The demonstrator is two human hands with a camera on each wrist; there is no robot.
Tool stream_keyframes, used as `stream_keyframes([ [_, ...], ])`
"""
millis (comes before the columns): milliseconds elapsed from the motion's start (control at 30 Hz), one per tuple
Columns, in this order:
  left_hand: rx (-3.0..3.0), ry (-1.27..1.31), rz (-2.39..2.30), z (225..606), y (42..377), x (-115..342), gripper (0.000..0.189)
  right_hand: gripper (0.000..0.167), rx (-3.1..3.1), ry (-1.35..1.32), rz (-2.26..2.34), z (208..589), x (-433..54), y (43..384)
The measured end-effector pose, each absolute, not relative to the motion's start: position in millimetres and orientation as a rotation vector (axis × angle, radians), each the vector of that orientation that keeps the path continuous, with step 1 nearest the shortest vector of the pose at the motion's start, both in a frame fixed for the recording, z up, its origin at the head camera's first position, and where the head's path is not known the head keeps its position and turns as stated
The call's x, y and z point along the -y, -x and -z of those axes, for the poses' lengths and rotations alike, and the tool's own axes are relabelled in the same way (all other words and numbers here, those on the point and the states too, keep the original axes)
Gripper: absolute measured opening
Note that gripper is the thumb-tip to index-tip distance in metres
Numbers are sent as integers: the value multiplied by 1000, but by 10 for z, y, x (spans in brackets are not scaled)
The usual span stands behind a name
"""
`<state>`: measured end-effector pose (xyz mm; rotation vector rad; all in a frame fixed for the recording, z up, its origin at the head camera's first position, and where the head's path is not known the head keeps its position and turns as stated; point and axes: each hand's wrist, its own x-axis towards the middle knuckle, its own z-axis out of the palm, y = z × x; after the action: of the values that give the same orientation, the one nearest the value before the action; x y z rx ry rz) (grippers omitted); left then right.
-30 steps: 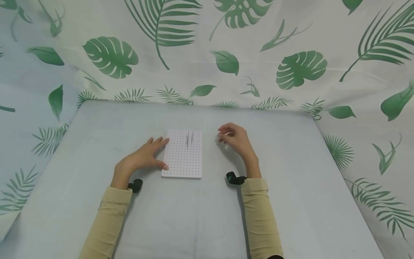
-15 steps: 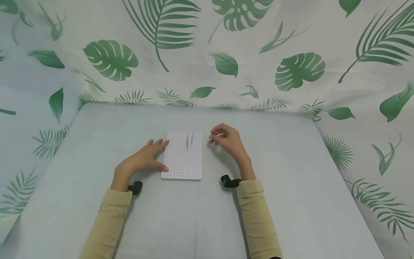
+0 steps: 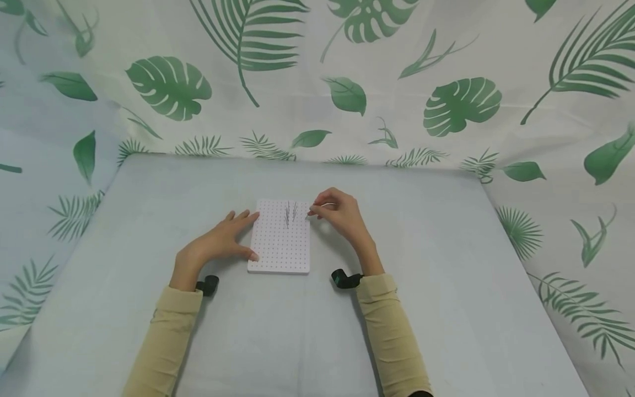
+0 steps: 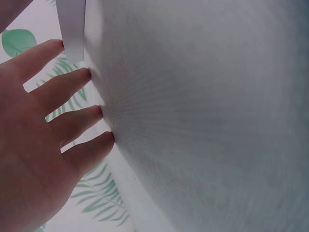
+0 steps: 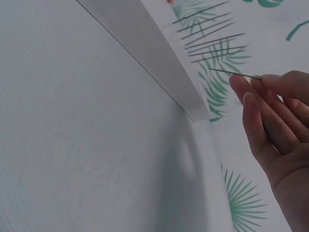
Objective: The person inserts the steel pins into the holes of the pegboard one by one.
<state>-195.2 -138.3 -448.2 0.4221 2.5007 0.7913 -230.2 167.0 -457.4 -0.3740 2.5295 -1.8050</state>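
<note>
A white pegboard (image 3: 278, 245) with rows of small holes lies flat on the table. Several thin metal pins (image 3: 288, 216) stand in its upper part, slightly tilted in the right wrist view. Fingers spread, my left hand (image 3: 218, 240) rests along the board's left edge, the thumb on its lower left corner. In the left wrist view its fingertips touch the board's side and the tabletop. My right hand (image 3: 342, 218) is at the board's upper right edge. Between thumb and index finger it pinches one thin metal pin (image 5: 234, 73), whose free tip points toward the standing pins.
The table (image 3: 461, 275) has a pale, plain covering. Behind it and at the sides hangs a white cloth (image 3: 387, 105) printed with green leaves. A small black wrist camera (image 3: 344, 279) sits at the right wrist, another at the left.
My right hand has moved left, from beside the board to its upper right edge, still pinching the pin. The left hand and the board have stayed in place.
</note>
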Motion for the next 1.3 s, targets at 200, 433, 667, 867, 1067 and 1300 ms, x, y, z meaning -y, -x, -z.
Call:
stream_keyframes([
  [200,-2501,-417,-789,4464,1942,1378,106,16,-2518,382,1789,4582,-1606,2293],
  [433,-2500,-423,-800,4484,1951,1392,105,13,-2530,393,1742,4610,-1559,2281],
  [667,-2498,-419,-800,4462,1947,1384,106,14,-2529,409,1726,4608,-1518,2285],
  [867,-2502,-428,-790,4479,1948,1384,107,13,-2542,440,1705,4603,-1482,2258],
  [1067,-2499,-432,-805,4495,1918,1396,106,11,-2592,452,1623,4611,-1445,2221],
  [1300,-2508,-435,-793,4492,1939,1383,105,11,-2639,467,1589,4609,-1413,2222],
])
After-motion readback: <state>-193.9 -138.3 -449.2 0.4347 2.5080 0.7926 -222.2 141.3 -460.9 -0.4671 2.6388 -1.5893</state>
